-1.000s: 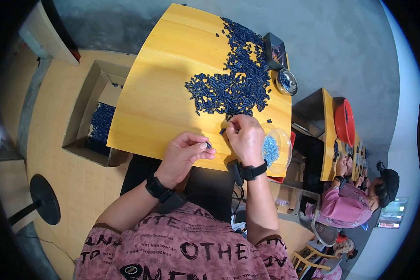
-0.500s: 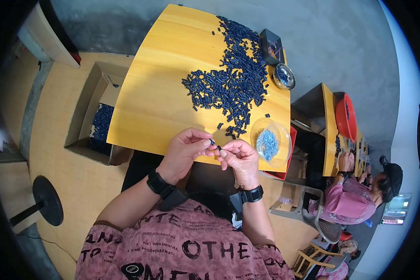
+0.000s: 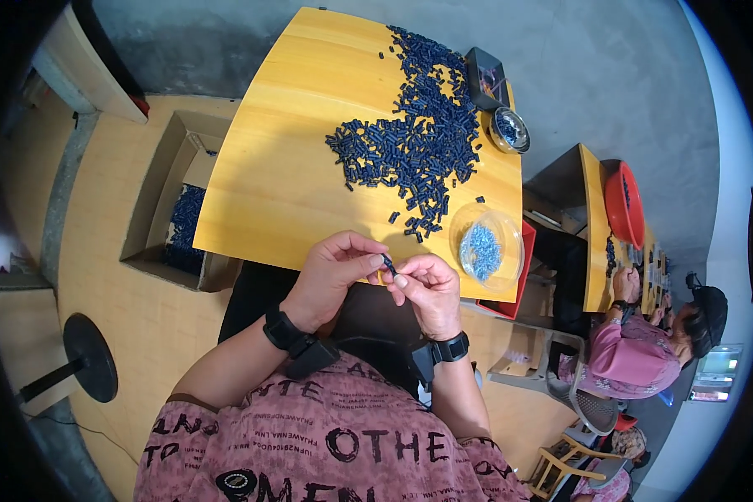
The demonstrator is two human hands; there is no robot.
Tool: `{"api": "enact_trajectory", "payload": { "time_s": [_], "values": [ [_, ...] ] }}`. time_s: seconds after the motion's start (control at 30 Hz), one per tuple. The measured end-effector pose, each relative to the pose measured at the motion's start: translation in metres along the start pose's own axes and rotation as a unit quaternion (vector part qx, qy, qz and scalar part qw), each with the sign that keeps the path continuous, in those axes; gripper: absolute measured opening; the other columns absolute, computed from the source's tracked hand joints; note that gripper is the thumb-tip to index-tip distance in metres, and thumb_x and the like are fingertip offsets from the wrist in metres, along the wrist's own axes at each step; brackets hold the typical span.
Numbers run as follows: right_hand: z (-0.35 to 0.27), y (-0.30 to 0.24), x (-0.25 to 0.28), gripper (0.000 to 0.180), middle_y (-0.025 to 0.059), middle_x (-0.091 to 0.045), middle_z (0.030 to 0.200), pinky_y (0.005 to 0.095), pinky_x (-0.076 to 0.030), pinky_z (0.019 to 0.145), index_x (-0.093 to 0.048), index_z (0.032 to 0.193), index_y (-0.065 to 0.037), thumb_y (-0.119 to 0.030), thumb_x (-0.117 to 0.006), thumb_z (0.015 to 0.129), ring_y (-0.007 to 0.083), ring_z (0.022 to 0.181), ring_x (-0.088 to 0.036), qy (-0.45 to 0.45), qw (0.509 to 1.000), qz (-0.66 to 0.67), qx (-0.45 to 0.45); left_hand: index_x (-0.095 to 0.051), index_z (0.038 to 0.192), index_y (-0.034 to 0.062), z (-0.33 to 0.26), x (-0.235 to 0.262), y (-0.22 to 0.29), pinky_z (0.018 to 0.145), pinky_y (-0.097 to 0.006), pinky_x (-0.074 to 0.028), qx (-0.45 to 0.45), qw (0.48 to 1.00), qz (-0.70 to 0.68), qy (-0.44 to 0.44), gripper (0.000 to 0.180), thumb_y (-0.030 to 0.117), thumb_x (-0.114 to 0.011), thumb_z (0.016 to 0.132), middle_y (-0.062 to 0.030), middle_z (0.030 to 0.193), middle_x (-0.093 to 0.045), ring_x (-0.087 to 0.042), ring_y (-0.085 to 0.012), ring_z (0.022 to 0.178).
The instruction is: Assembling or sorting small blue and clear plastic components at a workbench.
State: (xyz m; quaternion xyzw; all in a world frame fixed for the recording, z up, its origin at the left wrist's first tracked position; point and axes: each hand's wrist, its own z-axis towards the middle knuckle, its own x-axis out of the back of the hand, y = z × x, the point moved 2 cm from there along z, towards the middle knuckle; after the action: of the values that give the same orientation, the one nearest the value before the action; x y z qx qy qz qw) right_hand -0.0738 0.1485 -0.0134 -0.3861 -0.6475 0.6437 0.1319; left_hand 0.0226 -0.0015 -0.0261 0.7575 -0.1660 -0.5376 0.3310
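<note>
Largest first: yellow surface [image 3: 268, 159] in front of me, w/ the open carton [image 3: 149, 201] on the floor to its L. Next, the big heap of dark pieces [image 3: 443, 142] – loose, spread over the far & R part of the surface, a few strays near my edge. So lots left, I'd judge. Carton has a dark batch [image 3: 184, 222] in the bottom; prob. the done ones, but can't tell for sure. Clear dish [image 3: 516, 255] near the R edge holds plenty of light-blue bits [image 3: 480, 251], so supply's OK. Left hand [image 3: 339, 272] & right hand [image 3: 431, 293]: tips closed in a pinch, meeting on one small dark item [image 3: 389, 265] just off the near edge – L on its upper end, R on the lower. This one looks mid-way; can't tell if it's 1 pc or 2 joined.
</note>
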Motion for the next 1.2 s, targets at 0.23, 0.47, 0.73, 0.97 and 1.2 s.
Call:
{"api": "enact_trajectory", "payload": {
  "time_s": [0.23,0.47,0.73,0.97,1.2],
  "values": [
    [-0.0053,-0.0028,0.0021,0.014,0.0119,-0.072,0.095,0.0242,-0.053,0.062,-0.065,0.101,0.000,0.006,-0.068,0.089,0.0147,0.080,-0.067,-0.037,0.998,-0.009,0.049,-0.065,0.106,0.0000,-0.0001,0.0021,-0.0038,0.077,-0.029,-0.055,0.029,0.998,-0.040,-0.036,0.013,0.000,-0.064,0.093,-0.0102,0.094,-0.070,-0.069,-0.0175,0.084],
    [-0.0052,-0.0076,0.0026,0.013,0.0105,-0.071,0.097,0.0228,-0.053,0.062,-0.067,0.100,0.000,0.005,-0.069,0.089,0.0131,0.081,-0.067,-0.047,0.996,-0.051,0.047,-0.066,0.105,-0.0009,0.0001,0.0037,-0.0034,0.079,-0.029,-0.055,0.037,0.997,-0.045,-0.042,0.013,0.000,-0.065,0.093,-0.0097,0.092,-0.069,-0.067,-0.0169,0.083],
    [-0.0045,-0.0073,0.0075,0.013,0.0126,-0.071,0.096,0.0238,-0.053,0.061,-0.067,0.100,0.002,0.007,-0.069,0.088,0.0141,0.079,-0.066,-0.054,0.997,-0.026,0.041,-0.066,0.106,-0.0015,0.0023,0.0023,-0.0028,0.078,-0.028,-0.055,0.046,0.998,-0.031,-0.041,0.013,-0.001,-0.065,0.092,-0.0100,0.093,-0.069,-0.067,-0.0168,0.083],
    [-0.0034,-0.0044,0.0080,0.012,0.0146,-0.071,0.094,0.0250,-0.053,0.060,-0.066,0.097,0.002,0.007,-0.069,0.087,0.0161,0.075,-0.067,-0.045,0.998,0.026,0.023,-0.066,0.106,-0.0015,0.0040,0.0032,-0.0055,0.080,-0.029,-0.056,0.050,0.994,-0.076,-0.059,0.013,-0.001,-0.064,0.093,-0.0108,0.095,-0.070,-0.069,-0.0179,0.085],
    [-0.0032,-0.0009,0.0083,0.010,0.0158,-0.071,0.093,0.0257,-0.053,0.058,-0.065,0.096,0.002,0.006,-0.069,0.087,0.0176,0.075,-0.067,-0.040,0.997,0.071,0.012,-0.065,0.106,-0.0012,0.0050,0.0036,-0.0079,0.080,-0.030,-0.056,0.059,0.990,-0.106,-0.070,0.013,-0.001,-0.063,0.093,-0.0114,0.095,-0.070,-0.069,-0.0190,0.087]
  ]
}}
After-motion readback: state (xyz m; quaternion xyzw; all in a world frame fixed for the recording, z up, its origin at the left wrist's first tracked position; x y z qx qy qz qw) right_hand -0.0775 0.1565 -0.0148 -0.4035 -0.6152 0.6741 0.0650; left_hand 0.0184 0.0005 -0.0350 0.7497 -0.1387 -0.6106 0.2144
